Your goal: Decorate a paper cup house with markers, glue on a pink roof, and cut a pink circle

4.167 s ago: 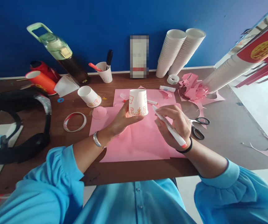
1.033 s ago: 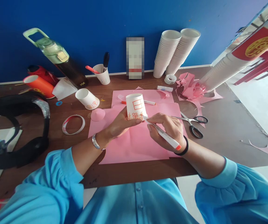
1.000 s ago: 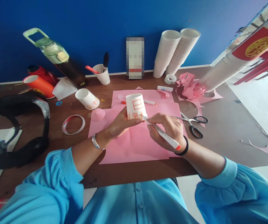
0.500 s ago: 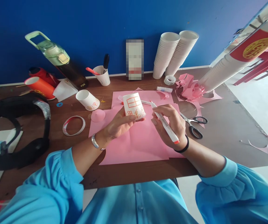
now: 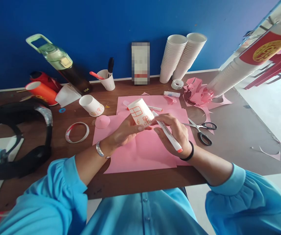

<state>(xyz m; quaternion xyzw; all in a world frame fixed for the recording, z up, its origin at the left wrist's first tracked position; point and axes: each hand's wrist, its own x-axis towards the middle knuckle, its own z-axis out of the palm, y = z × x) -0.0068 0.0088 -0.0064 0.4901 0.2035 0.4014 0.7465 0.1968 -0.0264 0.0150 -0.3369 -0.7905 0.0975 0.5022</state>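
My left hand (image 5: 124, 132) holds a white paper cup (image 5: 138, 111) tilted, its base end toward the lower right. Orange line drawings of a window and flowers show on its side. In my right hand (image 5: 173, 132) is a white marker (image 5: 168, 135) with an orange-red end, its tip close to the cup's right side; I cannot tell whether it touches. Below both hands lie pink paper sheets (image 5: 142, 156). A second decorated cup (image 5: 91, 105) stands upside down to the left, with a small pink paper cone (image 5: 102, 121) by it.
Scissors (image 5: 202, 129) and pink scraps (image 5: 198, 91) lie at the right. Stacked paper cups (image 5: 172, 58) stand against the blue wall. A tape ring (image 5: 77, 132), a bottle (image 5: 69, 71), a pen cup (image 5: 108, 82) and a black headset-like band (image 5: 46, 137) are on the left.
The held cup has turned, its window drawing shifting left and more flowers showing. My right hand has moved left with the marker, bringing its tip near the cup.
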